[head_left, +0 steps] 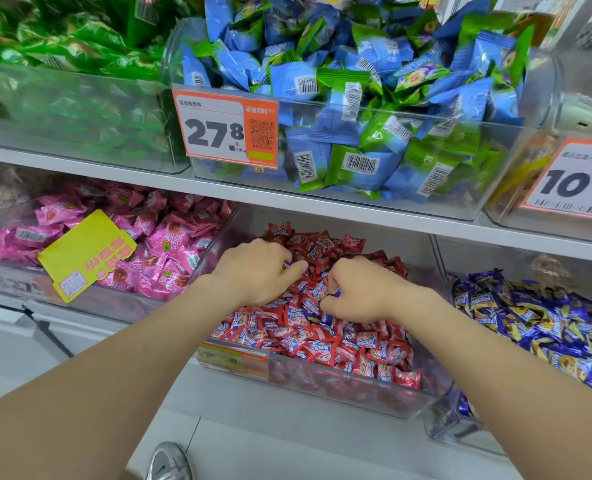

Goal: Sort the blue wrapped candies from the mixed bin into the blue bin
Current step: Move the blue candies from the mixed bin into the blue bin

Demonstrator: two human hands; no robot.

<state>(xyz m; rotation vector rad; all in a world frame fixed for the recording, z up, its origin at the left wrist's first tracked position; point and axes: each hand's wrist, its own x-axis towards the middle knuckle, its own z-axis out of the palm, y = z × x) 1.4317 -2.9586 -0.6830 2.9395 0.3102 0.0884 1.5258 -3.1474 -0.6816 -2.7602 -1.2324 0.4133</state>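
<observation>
- The left hand (253, 271) and right hand (360, 289) are seen near each other, not touching, over red candies (305, 337) in the clear mixed bin (339, 393).
- A blue wrapped candy (336, 292) is pinched by the right hand.
- The left hand's fingers are curled; it cannot be told whether anything is held.
- The blue bin (455, 422) is set just beside, rightward.

I'm facing an upper shelf (280, 198) where a clear bin of green packets (80, 126) is sitting beside a bin of blue-and-green packets (538, 98) carrying an orange 27.8 price tag (225, 128). A second price tag (578, 181), reading 10.8, is showing far right. Lower left, pink candies (170, 244) are filling a clear bin (121, 308), with a yellow tag (86, 254) lying tilted across them. Something metallic (168, 460) is glinting at the bottom edge.
</observation>
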